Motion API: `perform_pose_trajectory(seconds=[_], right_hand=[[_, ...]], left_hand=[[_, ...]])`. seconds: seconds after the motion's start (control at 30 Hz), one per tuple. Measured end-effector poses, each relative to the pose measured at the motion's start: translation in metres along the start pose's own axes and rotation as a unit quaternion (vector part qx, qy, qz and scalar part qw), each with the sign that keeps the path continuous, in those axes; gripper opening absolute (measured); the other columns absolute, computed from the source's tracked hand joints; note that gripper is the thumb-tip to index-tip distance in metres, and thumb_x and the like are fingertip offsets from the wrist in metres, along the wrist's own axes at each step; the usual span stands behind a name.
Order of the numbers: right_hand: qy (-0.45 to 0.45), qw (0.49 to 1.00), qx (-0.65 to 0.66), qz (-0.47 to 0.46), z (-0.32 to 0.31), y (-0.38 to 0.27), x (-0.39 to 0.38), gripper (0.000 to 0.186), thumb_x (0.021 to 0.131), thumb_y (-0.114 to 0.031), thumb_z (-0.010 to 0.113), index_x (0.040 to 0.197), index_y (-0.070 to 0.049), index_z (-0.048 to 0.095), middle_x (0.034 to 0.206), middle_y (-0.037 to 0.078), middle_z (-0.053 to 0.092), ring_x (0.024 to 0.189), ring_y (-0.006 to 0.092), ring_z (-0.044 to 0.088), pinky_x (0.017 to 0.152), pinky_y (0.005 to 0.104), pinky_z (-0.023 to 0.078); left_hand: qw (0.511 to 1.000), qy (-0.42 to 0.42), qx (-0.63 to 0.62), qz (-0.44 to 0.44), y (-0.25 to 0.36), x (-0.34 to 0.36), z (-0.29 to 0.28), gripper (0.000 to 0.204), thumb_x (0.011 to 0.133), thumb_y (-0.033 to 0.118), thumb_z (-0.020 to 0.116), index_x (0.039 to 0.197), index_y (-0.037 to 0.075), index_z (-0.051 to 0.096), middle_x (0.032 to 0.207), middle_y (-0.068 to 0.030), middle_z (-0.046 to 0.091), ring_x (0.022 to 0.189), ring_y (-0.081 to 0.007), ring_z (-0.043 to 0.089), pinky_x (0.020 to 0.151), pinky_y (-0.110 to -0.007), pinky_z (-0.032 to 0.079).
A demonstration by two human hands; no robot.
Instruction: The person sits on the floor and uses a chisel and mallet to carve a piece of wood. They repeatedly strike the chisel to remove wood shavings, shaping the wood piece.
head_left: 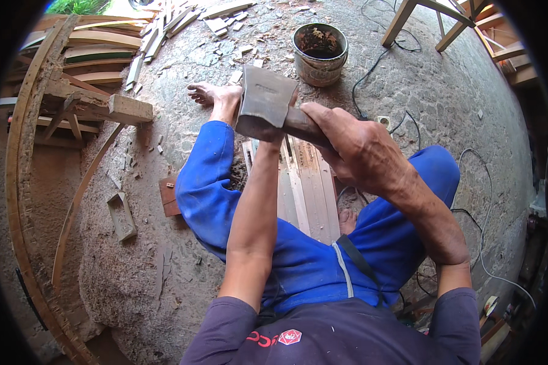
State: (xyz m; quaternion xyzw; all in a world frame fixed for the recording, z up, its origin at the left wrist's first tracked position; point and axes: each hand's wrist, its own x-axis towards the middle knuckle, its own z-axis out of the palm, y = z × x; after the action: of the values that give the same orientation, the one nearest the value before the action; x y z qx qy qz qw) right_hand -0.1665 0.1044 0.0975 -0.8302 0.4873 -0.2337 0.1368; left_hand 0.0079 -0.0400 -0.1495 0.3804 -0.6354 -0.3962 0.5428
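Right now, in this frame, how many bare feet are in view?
2: the left foot, left of the metal tool head, and the right foot, beside the wooden slats, partly hidden by the blue trousers.

Shirt (377,334) bears red lettering (263,339); stamp (274,89) on tool (266,104) seems illegible.

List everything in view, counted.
Metal-headed tool: 1, grey, centre
Bucket: 1, brownish, top centre
Slats: several, pale, centre
Offcuts: many, pale, upper left
Curved boards: several, brown, left
Box: 1, grey, left
Plank: 1, reddish, centre left
Cables: several, black and white, right
Stand: 1, brown, upper right
Shirt: 1, dark, bottom
Trousers: 1, blue, centre
Feet: 2, bare, either side of slats
Right hand: 1, bare, on tool
Left hand: 1, bare, mostly hidden
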Motion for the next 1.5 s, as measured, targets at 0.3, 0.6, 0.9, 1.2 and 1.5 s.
perform_pose_trajectory(seconds=[0.3, 0.6, 0.9, 1.2, 1.5], right_hand=[[-0.171, 0.968, -0.152, 0.099, 0.001, 0.006, 0.032, 0.047, 0.092, -0.008, 0.063, 0.137, -0.006, 0.047, 0.102, 0.023, 0.07, 0.092, 0.0398, 0.072, 0.07, 0.0481, 0.059], [0.276, 0.95, 0.136, -0.05, -0.074, -0.025, 0.059, 0.044, 0.093, -0.008, 0.068, 0.134, -0.005, 0.053, 0.1, 0.018, 0.069, 0.088, 0.0297, 0.069, 0.079, 0.0421, 0.056], [-0.138, 0.98, 0.069, 0.122, -0.004, 0.034, 0.014, 0.038, 0.088, -0.008, 0.057, 0.125, -0.005, 0.046, 0.095, 0.028, 0.069, 0.093, 0.0471, 0.069, 0.082, 0.0555, 0.054], [-0.004, 0.9, 0.298, 0.319, 0.007, 0.009, -0.043, 0.063, 0.09, -0.009, 0.072, 0.147, -0.002, 0.047, 0.122, 0.014, 0.067, 0.113, 0.0203, 0.063, 0.099, 0.0364, 0.049], [0.061, 0.878, 0.356, 0.314, 0.007, 0.016, -0.06, 0.064, 0.093, -0.01, 0.071, 0.149, 0.0, 0.043, 0.094, 0.003, 0.06, 0.073, 0.0088, 0.057, 0.064, 0.0263, 0.049]], left_hand=[[0.995, 0.087, 0.05, 0.018, 0.086, -0.011, 0.008, 0.029, 0.084, 0.008, 0.079, 0.11, 0.003, 0.068, 0.103, -0.0056, 0.073, 0.097, -0.0175, 0.069, 0.088, -0.035, 0.054], [0.992, 0.09, 0.064, -0.059, 0.097, 0.015, 0.016, 0.019, 0.085, 0.015, 0.079, 0.089, -0.002, 0.07, 0.077, -0.0067, 0.073, 0.071, -0.0122, 0.067, 0.069, -0.033, 0.053], [0.988, 0.135, 0.063, 0.033, 0.124, -0.032, 0.02, 0.017, 0.082, 0.007, 0.078, 0.096, 0.001, 0.069, 0.092, -0.0104, 0.074, 0.083, -0.0182, 0.071, 0.075, -0.033, 0.055], [0.914, 0.117, -0.043, -0.387, 0.034, 0.107, 0.008, 0.019, 0.075, 0.006, 0.075, 0.061, 0.004, 0.063, 0.056, -0.003, 0.057, 0.043, -0.013, 0.05, 0.039, -0.032, 0.036], [0.999, -0.017, 0.047, 0.002, 0.141, 0.001, 0.009, 0.024, 0.082, 0.014, 0.084, 0.077, 0.003, 0.063, 0.07, -0.004, 0.064, 0.058, -0.0145, 0.059, 0.056, -0.031, 0.047]])
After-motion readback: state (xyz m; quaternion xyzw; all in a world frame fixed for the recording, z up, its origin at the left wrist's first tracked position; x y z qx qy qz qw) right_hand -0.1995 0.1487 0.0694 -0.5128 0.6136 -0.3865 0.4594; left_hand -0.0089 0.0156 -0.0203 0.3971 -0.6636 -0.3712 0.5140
